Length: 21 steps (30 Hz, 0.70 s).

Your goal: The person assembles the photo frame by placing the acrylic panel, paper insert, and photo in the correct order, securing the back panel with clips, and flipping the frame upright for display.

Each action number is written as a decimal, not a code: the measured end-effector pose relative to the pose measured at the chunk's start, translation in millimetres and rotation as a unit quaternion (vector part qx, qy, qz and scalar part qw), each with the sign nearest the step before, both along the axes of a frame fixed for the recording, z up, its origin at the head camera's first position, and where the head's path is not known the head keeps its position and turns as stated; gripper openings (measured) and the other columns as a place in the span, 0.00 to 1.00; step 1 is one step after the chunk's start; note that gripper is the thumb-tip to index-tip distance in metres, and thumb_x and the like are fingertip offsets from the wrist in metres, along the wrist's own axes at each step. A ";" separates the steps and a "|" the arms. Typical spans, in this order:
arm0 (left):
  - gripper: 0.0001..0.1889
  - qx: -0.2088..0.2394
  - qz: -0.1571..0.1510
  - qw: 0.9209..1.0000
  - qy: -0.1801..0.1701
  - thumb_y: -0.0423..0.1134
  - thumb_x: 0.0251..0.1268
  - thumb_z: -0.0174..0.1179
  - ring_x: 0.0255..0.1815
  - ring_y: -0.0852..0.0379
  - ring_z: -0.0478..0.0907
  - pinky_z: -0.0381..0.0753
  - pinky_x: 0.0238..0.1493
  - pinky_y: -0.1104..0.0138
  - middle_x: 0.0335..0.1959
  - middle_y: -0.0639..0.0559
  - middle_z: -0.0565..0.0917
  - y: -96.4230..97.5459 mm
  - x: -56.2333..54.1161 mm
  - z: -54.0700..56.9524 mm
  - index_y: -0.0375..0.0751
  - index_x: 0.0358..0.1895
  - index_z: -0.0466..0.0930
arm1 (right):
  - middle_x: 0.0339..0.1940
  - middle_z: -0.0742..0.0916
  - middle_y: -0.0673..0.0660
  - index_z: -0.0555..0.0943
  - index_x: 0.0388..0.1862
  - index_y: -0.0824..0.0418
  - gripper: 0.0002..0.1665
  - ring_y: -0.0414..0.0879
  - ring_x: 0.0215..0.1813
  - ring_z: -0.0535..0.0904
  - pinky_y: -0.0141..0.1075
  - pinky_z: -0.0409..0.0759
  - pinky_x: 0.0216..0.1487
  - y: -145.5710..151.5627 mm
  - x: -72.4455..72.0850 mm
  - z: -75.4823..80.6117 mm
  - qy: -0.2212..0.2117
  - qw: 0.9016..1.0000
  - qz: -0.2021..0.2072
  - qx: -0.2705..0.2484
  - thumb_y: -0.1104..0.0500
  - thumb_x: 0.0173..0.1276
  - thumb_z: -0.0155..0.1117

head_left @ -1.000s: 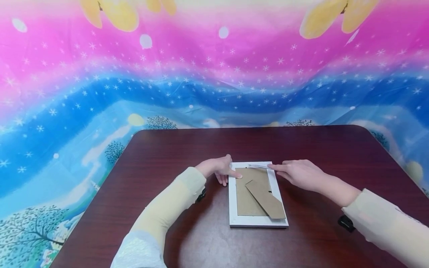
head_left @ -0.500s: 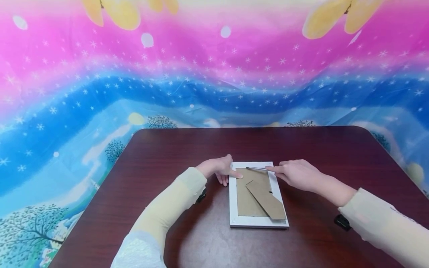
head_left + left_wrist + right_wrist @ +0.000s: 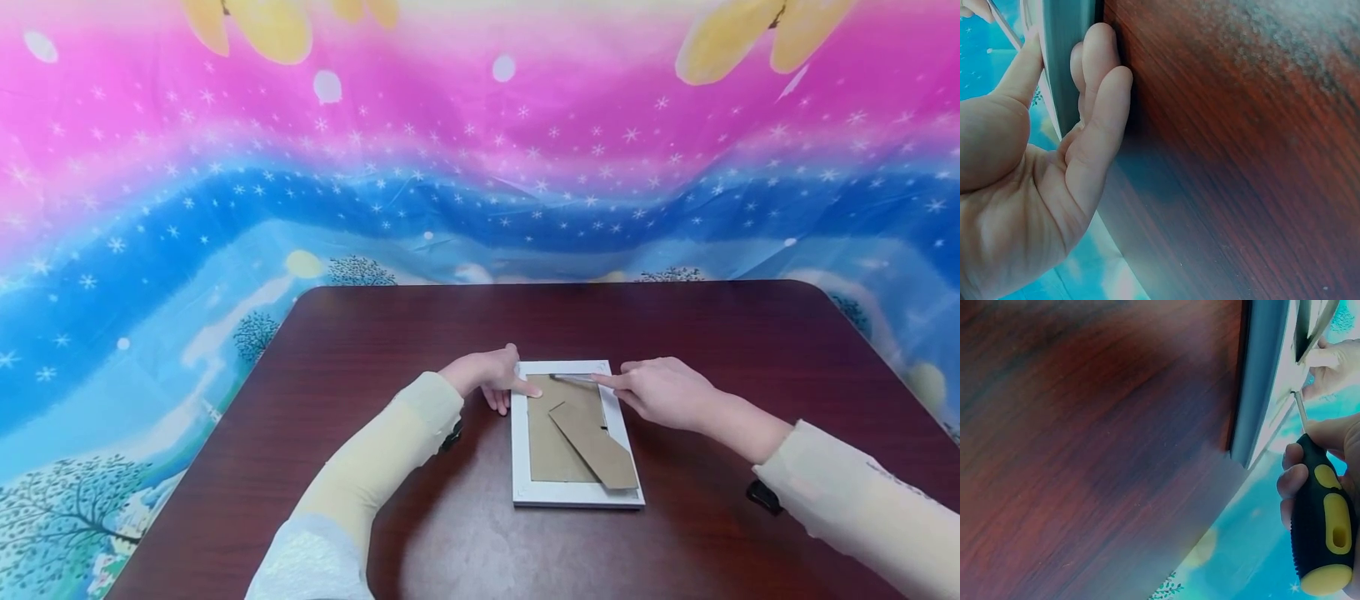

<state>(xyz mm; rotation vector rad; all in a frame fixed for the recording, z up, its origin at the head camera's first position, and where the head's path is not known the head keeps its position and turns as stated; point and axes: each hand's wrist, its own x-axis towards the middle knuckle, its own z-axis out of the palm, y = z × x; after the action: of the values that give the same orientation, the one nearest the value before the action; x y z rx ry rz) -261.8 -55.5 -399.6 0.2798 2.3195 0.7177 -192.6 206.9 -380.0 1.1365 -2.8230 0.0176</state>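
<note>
A white picture frame (image 3: 521, 450) lies face down on the dark table, its brown backing board (image 3: 551, 462) showing. A hinged stand leg (image 3: 596, 450) slants across the board. My left hand (image 3: 491, 373) holds the frame at its far left side, thumb on the back and fingers along the outer edge. My right hand (image 3: 671, 393) grips a screwdriver (image 3: 1325, 515) with a black and yellow handle, index finger stretched along the shaft. The screwdriver's tip is at the top edge of the backing board, by a small dark spot. The handle is hidden by the hand in the head view.
The dark red-brown table (image 3: 420, 325) has rounded far corners. Behind it hangs a pink and blue patterned cloth (image 3: 480, 183). A small black notch or tab (image 3: 604, 428) shows at the board's right edge.
The right hand has moved slightly left and the screwdriver's tip has come down from the white border to the backing board's top edge. The left hand and frame stay in place.
</note>
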 end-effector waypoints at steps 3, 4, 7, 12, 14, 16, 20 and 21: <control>0.49 -0.004 -0.002 1.000 0.006 0.49 0.64 0.65 0.12 0.56 0.77 0.82 0.22 0.65 0.18 0.42 0.81 0.3 0.0 1.5 0.26 0.72 0.40 | 0.16 0.65 0.45 0.83 0.58 0.53 0.22 0.37 0.14 0.55 0.30 0.56 0.15 -1.0 2.4 -1.7 0.018 1.000 0.003 0.004 0.63 0.64 0.67; 0.47 -0.004 0.000 1.000 0.008 0.49 0.64 0.65 0.12 0.56 0.77 0.82 0.22 0.64 0.18 0.42 0.81 0.5 0.1 1.8 0.26 0.70 0.43 | 0.16 0.65 0.45 0.83 0.58 0.53 0.22 0.37 0.14 0.55 0.30 0.56 0.15 -1.3 3.3 -2.4 0.024 1.000 0.004 0.007 0.62 0.64 0.67; 0.44 -0.005 0.001 1.000 0.013 0.49 0.63 0.65 0.12 0.56 0.77 0.82 0.22 0.64 0.18 0.42 0.82 1.1 -0.3 2.0 0.27 0.67 0.48 | 0.16 0.65 0.46 0.82 0.60 0.54 0.23 0.37 0.13 0.54 0.30 0.55 0.15 -2.0 5.5 -5.7 0.041 0.999 0.005 0.016 0.62 0.65 0.67; 0.44 -0.005 0.005 1.000 0.015 0.50 0.63 0.66 0.12 0.56 0.77 0.81 0.20 0.65 0.18 0.41 0.82 1.1 -1.8 0.3 0.27 0.68 0.47 | 0.17 0.64 0.47 0.81 0.61 0.55 0.26 0.37 0.12 0.52 0.30 0.54 0.15 -2.3 8.9 -12.4 0.068 0.997 0.016 0.018 0.64 0.62 0.69; 0.46 -0.004 0.006 1.000 0.015 0.50 0.63 0.66 0.11 0.56 0.77 0.81 0.20 0.65 0.18 0.41 0.82 0.9 -1.6 -0.7 0.27 0.69 0.45 | 0.17 0.65 0.47 0.81 0.60 0.55 0.27 0.37 0.12 0.52 0.30 0.54 0.15 -2.1 10.3 -14.5 0.077 0.997 0.023 0.019 0.66 0.60 0.69; 0.47 -0.003 0.006 1.000 0.018 0.50 0.63 0.66 0.11 0.56 0.77 0.81 0.20 0.65 0.18 0.41 0.82 0.9 -1.0 -2.2 0.27 0.70 0.45 | 0.18 0.66 0.48 0.81 0.60 0.55 0.28 0.38 0.12 0.52 0.30 0.54 0.15 -1.7 11.5 -16.6 0.083 0.996 0.028 0.019 0.68 0.59 0.68; 0.48 -0.002 0.008 1.000 0.025 0.51 0.62 0.66 0.11 0.57 0.77 0.81 0.20 0.65 0.18 0.42 0.82 1.3 1.4 -5.6 0.27 0.71 0.45 | 0.19 0.71 0.48 0.82 0.59 0.53 0.26 0.37 0.13 0.52 0.30 0.54 0.15 1.3 12.7 -21.5 0.075 0.997 0.020 -0.001 0.65 0.61 0.69; 0.48 -0.002 0.009 1.000 0.026 0.51 0.62 0.66 0.11 0.57 0.77 0.81 0.20 0.65 0.18 0.42 0.82 1.4 2.0 -6.2 0.27 0.70 0.46 | 0.21 0.75 0.49 0.82 0.60 0.52 0.25 0.37 0.12 0.53 0.30 0.54 0.15 2.7 12.4 -23.3 0.072 0.997 0.015 -0.009 0.63 0.62 0.69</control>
<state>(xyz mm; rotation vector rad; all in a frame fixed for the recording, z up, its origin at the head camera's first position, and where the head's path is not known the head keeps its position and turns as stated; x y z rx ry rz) -259.8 -54.1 -405.8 0.2789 2.3755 0.7227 -180.2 209.6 -403.3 1.1291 -2.6743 -0.0351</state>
